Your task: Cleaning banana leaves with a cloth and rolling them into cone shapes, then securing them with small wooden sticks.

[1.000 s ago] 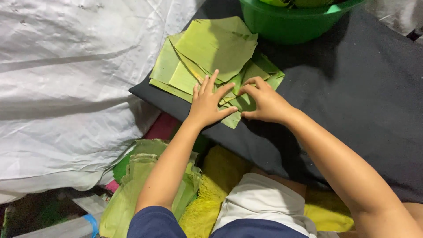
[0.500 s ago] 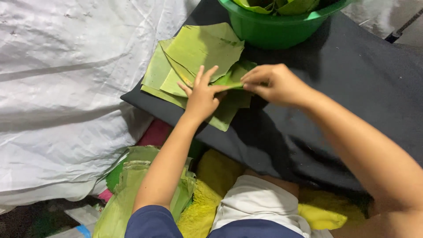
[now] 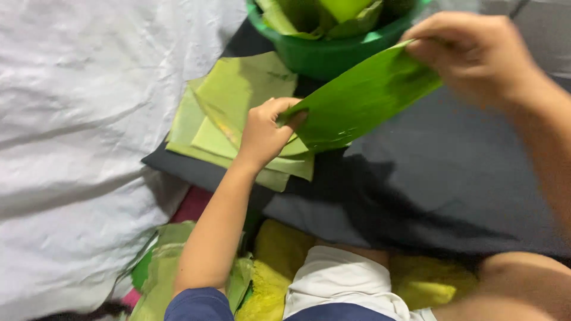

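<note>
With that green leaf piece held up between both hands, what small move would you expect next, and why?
Probably a turn or fold of the leaf piece. The left hand pinches its lower end above the stack of cut leaves and the right hand grips its upper end near the green tub, so it hangs clear of both.

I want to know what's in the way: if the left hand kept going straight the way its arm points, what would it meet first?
Probably the green basin. The left hand, pinching the leaf piece, points up-frame over the stacked leaves; depth is unclear, so it might pass above them.
</note>
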